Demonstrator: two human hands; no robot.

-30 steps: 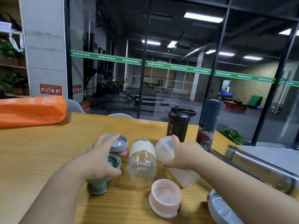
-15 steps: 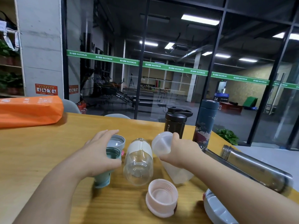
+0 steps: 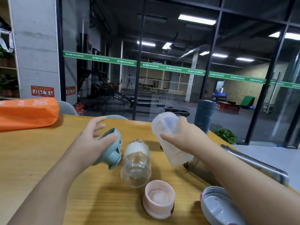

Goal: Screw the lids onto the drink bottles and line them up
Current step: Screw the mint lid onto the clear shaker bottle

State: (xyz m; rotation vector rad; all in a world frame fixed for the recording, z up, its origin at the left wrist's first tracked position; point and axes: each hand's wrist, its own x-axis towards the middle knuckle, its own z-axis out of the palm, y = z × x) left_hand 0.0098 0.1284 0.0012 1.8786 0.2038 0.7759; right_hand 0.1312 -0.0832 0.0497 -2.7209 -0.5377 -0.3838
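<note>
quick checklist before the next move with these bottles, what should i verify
1. Left hand holds the teal plastic bottle: ok, thumb over its rim, lifted and tilted.
2. Right hand holds the frosted translucent bottle: ok, raised off the wooden table.
3. Frosted bottle's mouth clear: ok, no lid on.
4. A lid within reach: ok, pink threaded lid lies open side up nearby.
5. Which bottle the pink lid fits: cannot tell.
6. Clear glass bottle standing in line: not ok, it lies on its side.
</note>
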